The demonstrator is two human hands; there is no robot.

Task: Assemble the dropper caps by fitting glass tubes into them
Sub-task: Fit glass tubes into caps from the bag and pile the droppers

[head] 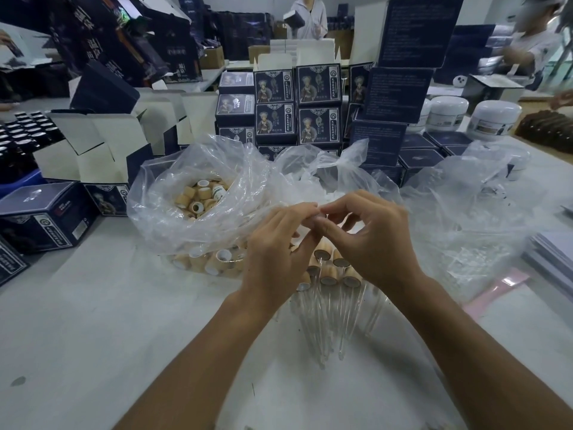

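Two hands (three white jars)

Stacked dark blue printed cartons at table centre rear. Open, unfilled cartons with white flaps to the left. White lidded jars at right rear. Dark bottles in rows at far left. Grey-white tabletop. Pink sheet at right.

Left hand meets right hand (fingertips pinched).
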